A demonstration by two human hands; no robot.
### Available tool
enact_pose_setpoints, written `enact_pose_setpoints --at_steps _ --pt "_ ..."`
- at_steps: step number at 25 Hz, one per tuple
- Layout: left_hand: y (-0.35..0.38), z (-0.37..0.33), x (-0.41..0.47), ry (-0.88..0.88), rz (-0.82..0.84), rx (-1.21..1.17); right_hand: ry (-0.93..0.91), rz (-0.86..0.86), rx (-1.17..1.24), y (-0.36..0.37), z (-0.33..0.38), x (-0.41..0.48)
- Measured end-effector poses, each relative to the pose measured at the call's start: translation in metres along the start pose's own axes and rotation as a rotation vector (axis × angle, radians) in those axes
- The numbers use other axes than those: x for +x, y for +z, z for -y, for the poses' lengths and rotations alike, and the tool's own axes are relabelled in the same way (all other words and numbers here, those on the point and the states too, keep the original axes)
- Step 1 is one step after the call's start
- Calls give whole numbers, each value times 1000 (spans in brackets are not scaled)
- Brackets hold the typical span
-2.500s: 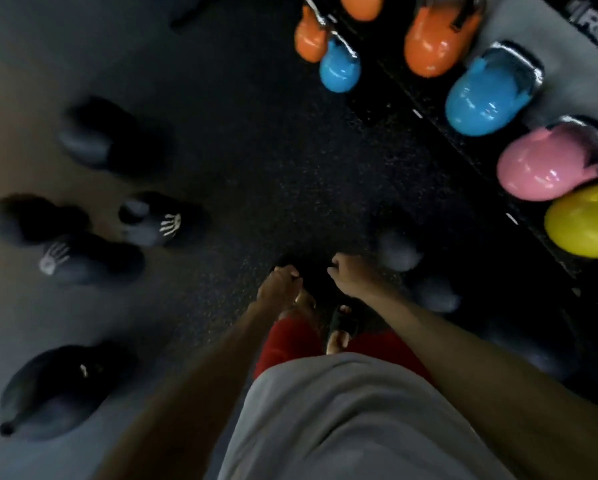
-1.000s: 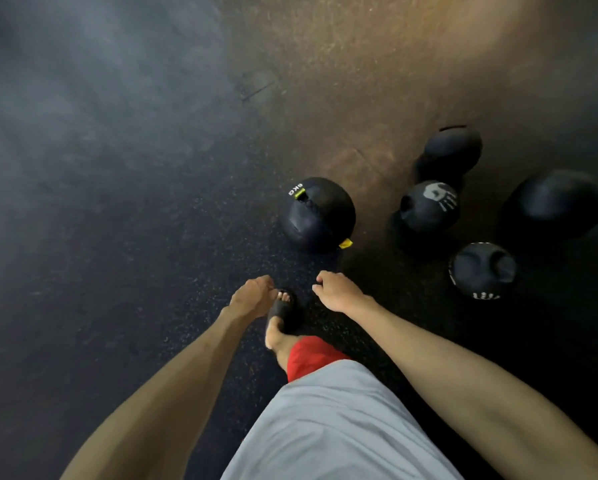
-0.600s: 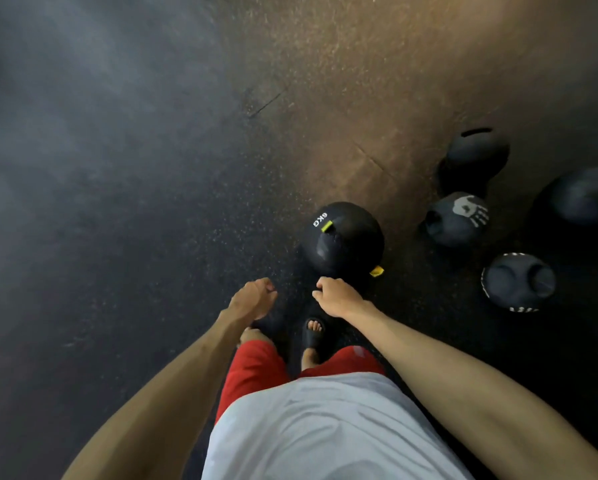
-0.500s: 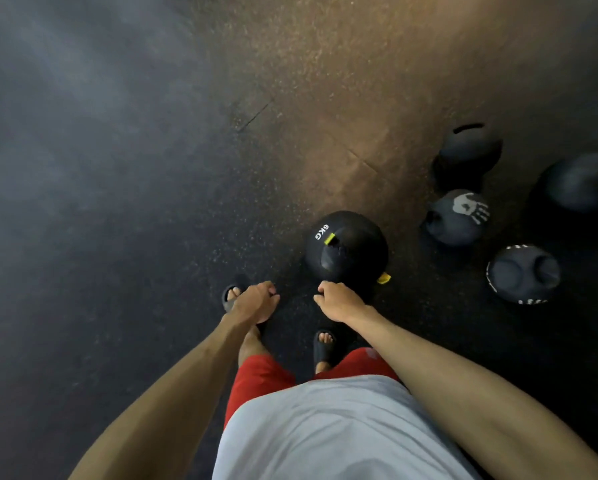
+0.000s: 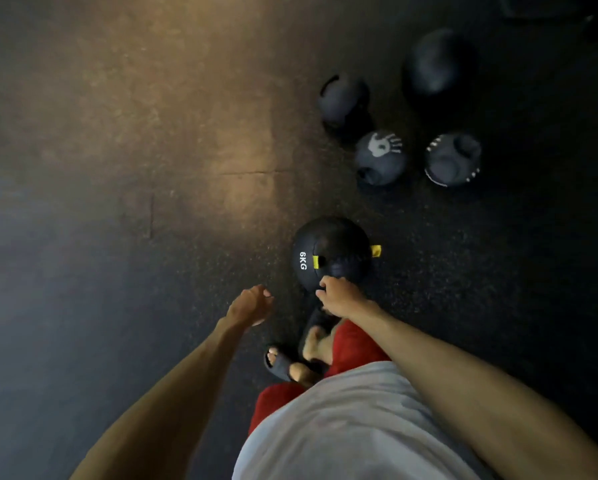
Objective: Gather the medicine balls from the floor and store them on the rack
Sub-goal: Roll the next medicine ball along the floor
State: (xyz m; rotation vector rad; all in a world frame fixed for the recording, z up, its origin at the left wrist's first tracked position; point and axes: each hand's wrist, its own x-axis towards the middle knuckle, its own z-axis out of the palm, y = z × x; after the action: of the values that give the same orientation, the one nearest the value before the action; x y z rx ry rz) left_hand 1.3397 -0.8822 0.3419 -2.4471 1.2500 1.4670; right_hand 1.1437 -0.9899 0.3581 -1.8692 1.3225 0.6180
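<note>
A black medicine ball [image 5: 332, 252] marked 6KG, with yellow tabs, lies on the dark rubber floor just ahead of my feet. My right hand [image 5: 339, 297] hangs over its near edge with the fingers curled; it grips nothing. My left hand [image 5: 250, 304] hovers to the left of the ball, loosely curled and holding nothing. Further off to the right lie more dark balls: one with a white handprint [image 5: 380, 157], one with white dashes [image 5: 453, 159], one with a handle slot [image 5: 344, 100] and a larger one [image 5: 436, 62]. No rack is in view.
The rubber floor [image 5: 134, 202] stretches out to the left, lit warm in the middle. My feet in dark sandals [image 5: 280, 362] stand right behind the 6KG ball. Dim dark shapes sit at the top right corner.
I have turned away from the kettlebell rack and walked up to the 6KG ball. It now lies right under my right hand, and the other balls have shifted up and right in view.
</note>
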Motion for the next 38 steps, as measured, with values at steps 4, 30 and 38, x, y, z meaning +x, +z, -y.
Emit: enact_pose_setpoints --at_steps 4,30,38 --pt "-40 -29 53 101 62 144 113 -63 178 5 0 28" --pt "-39 -233 276 626 651 1246 868 -261 1267 49 -3 132" --pt "8 -199 411 687 637 1359 942 -355 1387 84 -7 293"
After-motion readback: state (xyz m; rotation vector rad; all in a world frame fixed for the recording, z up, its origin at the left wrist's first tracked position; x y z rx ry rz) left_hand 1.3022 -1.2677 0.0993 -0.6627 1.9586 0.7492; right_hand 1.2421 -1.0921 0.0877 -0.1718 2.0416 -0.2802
